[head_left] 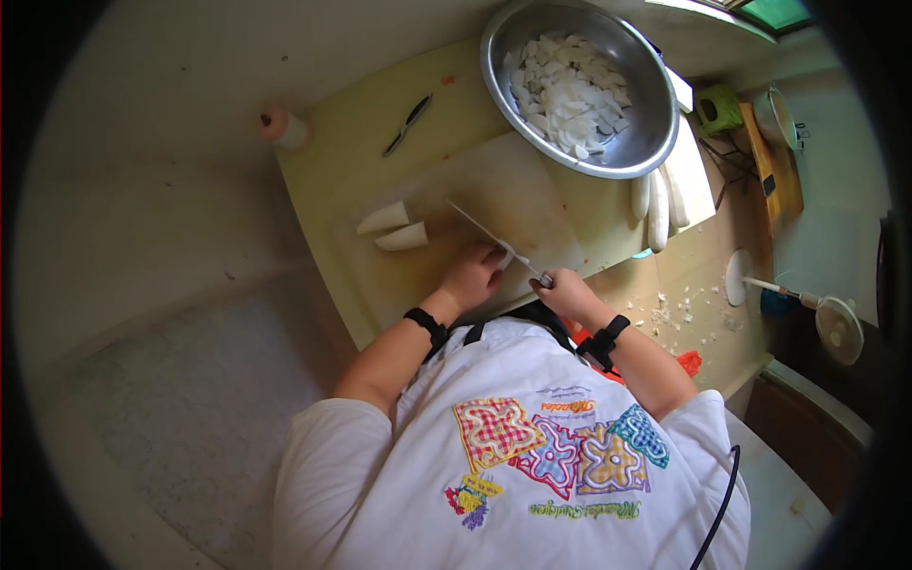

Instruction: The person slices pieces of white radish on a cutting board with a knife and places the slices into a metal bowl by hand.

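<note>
My right hand (567,294) is wrapped round the handle of a knife (492,236), whose blade points up and left across the cutting board (518,180). My left hand (472,274), fingers curled, presses a small white vegetable piece (506,256) against the board beside the blade. Two larger white vegetable pieces lie left of the knife, an upper one (383,218) and a lower one (403,237). Beyond the board, a big metal bowl (494,90) holds many white slices (575,95).
Whole peeled white vegetables (657,211) lie at the table's right edge. A peeler (408,124) rests on the yellow table (356,119), near a pink-topped bottle (284,129) at its left corner. White scraps (687,309) litter the floor near a white fan (840,330).
</note>
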{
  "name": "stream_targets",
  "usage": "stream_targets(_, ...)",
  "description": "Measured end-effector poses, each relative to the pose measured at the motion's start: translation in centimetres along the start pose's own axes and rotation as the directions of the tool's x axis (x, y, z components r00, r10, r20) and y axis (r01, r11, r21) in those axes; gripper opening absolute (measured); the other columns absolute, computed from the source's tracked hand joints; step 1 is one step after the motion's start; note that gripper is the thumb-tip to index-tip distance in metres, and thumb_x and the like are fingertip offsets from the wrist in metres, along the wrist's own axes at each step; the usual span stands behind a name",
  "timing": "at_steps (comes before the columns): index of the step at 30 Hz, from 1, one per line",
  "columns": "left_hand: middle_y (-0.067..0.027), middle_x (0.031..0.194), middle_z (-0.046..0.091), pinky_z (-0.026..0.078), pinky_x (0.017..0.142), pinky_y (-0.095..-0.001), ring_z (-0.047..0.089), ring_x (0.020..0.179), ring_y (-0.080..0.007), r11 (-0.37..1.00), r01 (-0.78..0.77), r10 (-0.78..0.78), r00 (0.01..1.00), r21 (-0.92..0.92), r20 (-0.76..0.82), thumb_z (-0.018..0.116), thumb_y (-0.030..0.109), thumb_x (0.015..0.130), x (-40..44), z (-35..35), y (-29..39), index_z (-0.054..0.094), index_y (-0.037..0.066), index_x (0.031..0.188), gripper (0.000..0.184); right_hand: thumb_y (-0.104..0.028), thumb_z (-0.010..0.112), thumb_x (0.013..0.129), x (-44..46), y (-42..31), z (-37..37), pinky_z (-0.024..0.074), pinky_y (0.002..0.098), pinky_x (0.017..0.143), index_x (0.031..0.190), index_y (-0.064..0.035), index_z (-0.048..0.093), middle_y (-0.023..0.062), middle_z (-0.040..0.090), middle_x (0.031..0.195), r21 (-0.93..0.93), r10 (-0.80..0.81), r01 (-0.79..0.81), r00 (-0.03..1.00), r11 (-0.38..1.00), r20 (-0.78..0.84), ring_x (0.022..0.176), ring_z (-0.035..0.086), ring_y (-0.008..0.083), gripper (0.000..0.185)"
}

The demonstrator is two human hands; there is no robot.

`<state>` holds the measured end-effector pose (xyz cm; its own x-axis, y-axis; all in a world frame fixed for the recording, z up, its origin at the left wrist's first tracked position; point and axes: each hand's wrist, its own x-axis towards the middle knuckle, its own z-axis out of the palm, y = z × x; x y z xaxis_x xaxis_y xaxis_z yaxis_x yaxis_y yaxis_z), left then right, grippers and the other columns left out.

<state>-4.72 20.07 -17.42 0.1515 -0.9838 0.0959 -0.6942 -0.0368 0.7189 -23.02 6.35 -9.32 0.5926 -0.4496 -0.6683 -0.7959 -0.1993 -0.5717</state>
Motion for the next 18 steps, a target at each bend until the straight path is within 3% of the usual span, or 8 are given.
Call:
stream_targets(1, -0.0150, 0.122, 0.058, 0.050, 0.096, -0.0433, 0.057, 0.111, -0.0355, 1.000, -0.012, 0.012, 1.000, 0.009, -0.003, 0.071, 0.015, 0.079, 0.1, -0.2, 0.1, 0.067, 0.008, 0.116, 0.038, -0.033, 0.064, 0.093, 0.0, 0.1, 0.2, 0.0454, 0.0431, 0.061, 0.077, 0.0038, 0.060, 0.0193, 0.058, 0.063, 0.003, -0.008, 0.008, 1.000, 1.000, -0.013, 0.059, 0.054, 0.0284, 0.040)
stream_targets(3, -0.0148, 0.123, 0.058, 0.050, 0.097, -0.0431, 0.056, 0.114, -0.0351, 0.999, 0.021, -0.022, 0.999, 0.035, 0.036, 0.069, 0.016, 0.080, 0.2, -0.4, 0.5, 0.067, 0.008, 0.116, 0.038, -0.034, 0.064, 0.090, -0.2, 0.4, 0.8, 0.0490, 0.0469, 0.068, 0.084, 0.0018, 0.067, 0.0252, 0.064, 0.075, -0.029, -0.010, 0.009, 0.999, 1.000, -0.041, 0.070, 0.062, 0.0415, 0.037)
stream_targets(9, -0.0165, 0.116, 0.064, 0.051, 0.093, -0.0422, 0.061, 0.108, -0.0344, 0.992, 0.125, -0.125, 0.985, 0.005, 0.119, 0.066, 0.018, 0.083, 0.4, -2.2, 2.1, 0.068, 0.007, 0.113, 0.032, -0.039, 0.065, 0.088, -0.9, 0.6, 1.0, 0.0505, 0.0480, 0.070, 0.086, -0.0013, 0.070, 0.0240, 0.067, 0.080, -0.039, -0.049, 0.043, 0.987, 0.998, -0.154, 0.078, 0.065, 0.0425, 0.038)
stream_targets(13, -0.0157, 0.107, 0.068, 0.052, 0.088, -0.0426, 0.064, 0.101, -0.0332, 0.996, 0.075, -0.083, 0.978, 0.051, 0.193, 0.067, 0.016, 0.082, -0.8, -5.7, 4.7, 0.069, 0.006, 0.106, 0.026, -0.037, 0.065, 0.088, -2.5, -0.1, -0.3, 0.0510, 0.0495, 0.071, 0.085, -0.0033, 0.070, 0.0227, 0.068, 0.080, -0.062, -0.026, 0.013, 0.975, 0.998, -0.222, 0.079, 0.065, 0.0420, 0.034)
stream_targets(15, -0.0141, 0.101, 0.069, 0.052, 0.083, -0.0428, 0.064, 0.097, -0.0322, 0.982, -0.167, 0.169, 0.985, -0.083, 0.019, 0.068, 0.014, 0.081, -1.6, -7.9, 6.7, 0.070, 0.004, 0.101, 0.022, -0.034, 0.065, 0.086, -3.3, 0.5, -0.9, 0.0519, 0.0495, 0.071, 0.084, -0.0046, 0.068, 0.0199, 0.067, 0.077, -0.229, -0.167, 0.100, 0.942, 0.968, -0.292, 0.077, 0.066, 0.0405, 0.029)
stream_targets(16, -0.0141, 0.101, 0.069, 0.052, 0.083, -0.0428, 0.064, 0.097, -0.0322, 0.980, -0.182, 0.185, 0.983, -0.077, 0.024, 0.068, 0.014, 0.081, -1.2, -9.3, 7.9, 0.070, 0.004, 0.101, 0.022, -0.034, 0.065, 0.086, -3.8, 0.6, -1.4, 0.0519, 0.0495, 0.071, 0.084, -0.0046, 0.068, 0.0199, 0.067, 0.077, -0.222, -0.167, 0.100, 0.937, 0.970, -0.307, 0.077, 0.066, 0.0405, 0.029)
stream_targets(18, -0.0144, 0.101, 0.069, 0.051, 0.084, -0.0435, 0.064, 0.096, -0.0326, 0.967, -0.256, 0.256, 0.964, 0.006, -0.076, 0.070, 0.013, 0.080, -0.5, -12.1, 10.7, 0.069, 0.003, 0.101, 0.023, -0.031, 0.067, 0.082, -5.2, 0.6, -2.3, 0.0534, 0.0471, 0.069, 0.082, -0.0069, 0.065, 0.0165, 0.067, 0.075, -0.395, -0.294, 0.158, 0.902, 0.905, -0.315, 0.075, 0.067, 0.0368, 0.024)
